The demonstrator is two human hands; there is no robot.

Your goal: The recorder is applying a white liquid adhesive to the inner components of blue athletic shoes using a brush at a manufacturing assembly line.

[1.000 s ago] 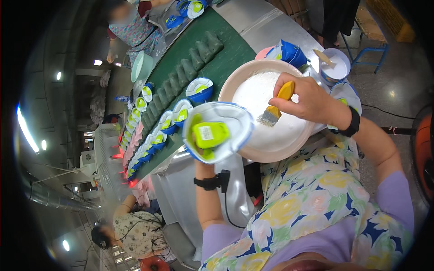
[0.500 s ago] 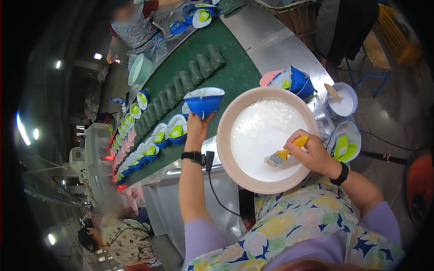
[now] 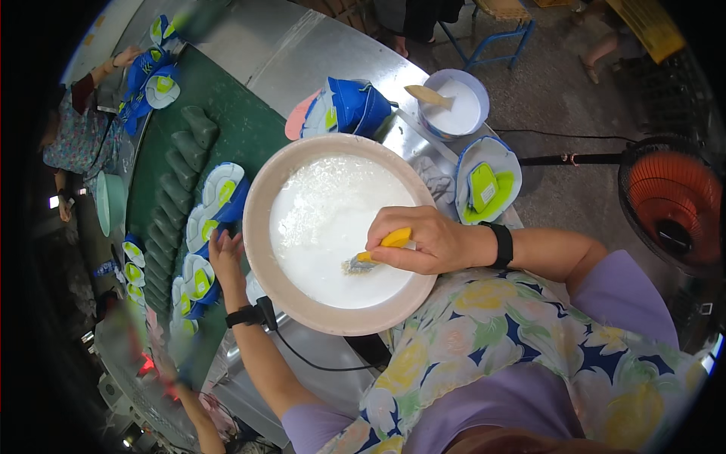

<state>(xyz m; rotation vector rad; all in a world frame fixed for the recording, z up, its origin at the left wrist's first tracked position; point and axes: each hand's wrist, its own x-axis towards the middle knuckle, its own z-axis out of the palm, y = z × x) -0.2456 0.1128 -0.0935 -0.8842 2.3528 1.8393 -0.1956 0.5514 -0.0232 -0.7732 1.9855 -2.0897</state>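
Observation:
My right hand (image 3: pixel 423 240) is closed around the yellow handle of a paintbrush (image 3: pixel 378 253), whose bristles dip into the white liquid in a wide beige basin (image 3: pixel 261 163). My left hand (image 3: pixel 228 261), fingers apart, is beside the basin at a row of blue shoe uppers with pale lining and lime patches. Its fingertips are at the lower edge of one shoe upper (image 3: pixel 203 227); whether they touch it I cannot tell. Another shoe upper (image 3: pixel 225 185) lies just beyond, and more (image 3: pixel 198 278) lie to the near left. All rest on a green conveyor belt (image 3: pixel 242 113).
Dark green shoe lasts (image 3: pixel 178 166) line the belt. Behind the basin are stacked blue uppers (image 3: pixel 352 106) and a white bucket (image 3: pixel 454 110) with a wooden-handled brush. A lime-lined upper (image 3: pixel 488 181) lies right. A red-orange fan heater (image 3: pixel 669 204) stands farther right. Co-workers sit across and left.
The blue upper my left hand held up is out of that hand, which is now lower, by the belt row. The brush remains in the liquid. My view has swung right.

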